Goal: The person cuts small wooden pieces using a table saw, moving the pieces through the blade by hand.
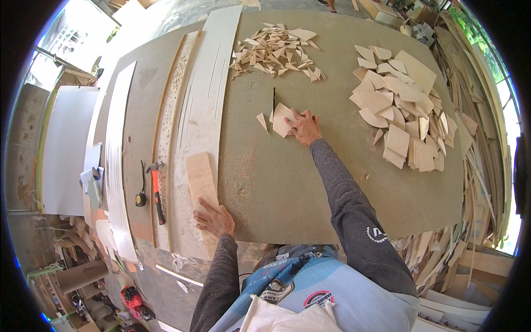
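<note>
My right hand [304, 127] pinches a small light plywood piece [282, 120] by its right side, with the fingers bent over its edge. Just beyond that piece, a thin dark blade [274, 99] stands up from the brown tabletop [276, 188]. A narrow pointed offcut [262, 122] lies left of the blade, apart from my hand. Nearer to me, my left hand [214, 218] rests on a long plywood strip [200, 174], fingers spread across it. The strip lies over the long white board and reaches past the table's near edge.
Small pointed offcuts [276, 50] are heaped at the far side. A larger pile of curved plywood pieces [401, 108] lies right. On the left are a long white board [202, 94], an orange-handled hammer [157, 191] and a tape measure [140, 199]. Stacked boards [478, 110] line the right side.
</note>
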Available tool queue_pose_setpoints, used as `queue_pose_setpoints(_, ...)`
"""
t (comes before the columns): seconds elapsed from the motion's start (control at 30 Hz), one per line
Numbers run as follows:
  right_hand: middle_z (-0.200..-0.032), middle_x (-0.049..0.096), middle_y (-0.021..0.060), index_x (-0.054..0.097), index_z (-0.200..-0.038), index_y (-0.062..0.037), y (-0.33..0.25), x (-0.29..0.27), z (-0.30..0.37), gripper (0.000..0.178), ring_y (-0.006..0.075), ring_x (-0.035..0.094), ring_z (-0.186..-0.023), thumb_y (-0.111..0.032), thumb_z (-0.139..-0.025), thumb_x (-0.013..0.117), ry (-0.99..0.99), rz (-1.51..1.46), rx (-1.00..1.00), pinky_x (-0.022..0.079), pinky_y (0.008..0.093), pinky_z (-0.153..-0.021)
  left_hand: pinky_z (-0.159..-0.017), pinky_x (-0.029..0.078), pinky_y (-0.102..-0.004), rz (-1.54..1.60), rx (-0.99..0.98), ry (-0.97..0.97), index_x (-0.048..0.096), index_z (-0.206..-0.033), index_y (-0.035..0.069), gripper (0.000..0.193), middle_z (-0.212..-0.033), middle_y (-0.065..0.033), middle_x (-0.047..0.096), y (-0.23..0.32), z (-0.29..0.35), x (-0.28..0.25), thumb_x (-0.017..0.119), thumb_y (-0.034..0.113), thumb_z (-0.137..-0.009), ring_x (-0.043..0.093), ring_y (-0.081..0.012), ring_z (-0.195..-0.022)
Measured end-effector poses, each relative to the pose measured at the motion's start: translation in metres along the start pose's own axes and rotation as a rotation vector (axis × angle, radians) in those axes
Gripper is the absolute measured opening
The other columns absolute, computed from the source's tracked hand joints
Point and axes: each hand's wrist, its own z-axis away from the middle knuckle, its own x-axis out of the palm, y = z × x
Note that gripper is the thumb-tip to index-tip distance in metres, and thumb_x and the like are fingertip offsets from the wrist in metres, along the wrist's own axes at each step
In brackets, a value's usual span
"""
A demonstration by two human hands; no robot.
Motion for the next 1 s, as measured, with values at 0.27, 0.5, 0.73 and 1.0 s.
queue_pose_setpoints(0.27, -0.155, 0.047, -0.0007, 0.069, -0.13, -0.0312, -0.003, 0.0, -0.003, 0.047, 0.0267, 0.043, -0.125, -0.043, -0.085, 0.073, 0.009, 0.069, 0.025, 0.033, 0.0587, -0.11, -0.118, 0.012, -0.0665, -0.004, -0.015, -0.008, 0.003, -0.164, 0.025, 0.086, -0.159, -0.0369, 0.016, -0.002, -0.001, 0.006, 0.058, 0.038, -0.099, 0.02, -0.0531, -0.147)
queue_pose_setpoints(0.5, -0.156, 0.046, -0.0004, 0.066, -0.134, -0.0339, -0.013, -0.008, -0.005, 0.051, 0.0272, 0.042, -0.129, -0.043, -0.084, 0.074, -0.025, 0.044, 0.081, 0.033, 0.0595, -0.111, -0.119, 0.01, -0.0661, 0.007, -0.016, -0.012, 0.001, -0.164, 0.026, 0.086, -0.16, -0.0364, 0.014, -0.005, -0.001, 0.006, 0.056, 0.04, -0.1, 0.017, -0.052, -0.149)
queue_pose_setpoints(0.73, -0.155, 0.047, 0.0003, 0.067, -0.133, -0.0343, 0.0, 0.001, -0.003, 0.051, 0.0288, 0.041, -0.129, -0.043, -0.083, 0.075, -0.032, -0.004, 0.013, 0.03, 0.0615, -0.114, -0.118, 0.011, -0.068, 0.005, 0.008, -0.008, 0.001, -0.164, 0.021, 0.089, -0.157, -0.0382, 0.013, -0.003, -0.001, 0.004, 0.059, 0.036, -0.098, 0.018, -0.0536, -0.147)
queue_pose_setpoints(1.0, -0.153, 0.049, -0.0009, 0.069, -0.131, -0.0349, 0.0, 0.007, -0.014, 0.043, 0.0286, 0.043, -0.127, -0.043, -0.088, 0.071, 0.007, -0.013, 0.118, 0.03, 0.0624, -0.114, -0.117, 0.011, -0.0683, 0.005, 0.006, 0.009, 0.004, -0.164, 0.021, 0.088, -0.157, -0.0383, 0.015, -0.004, -0.003, 0.011, 0.059, 0.036, -0.097, 0.018, -0.0532, -0.146)
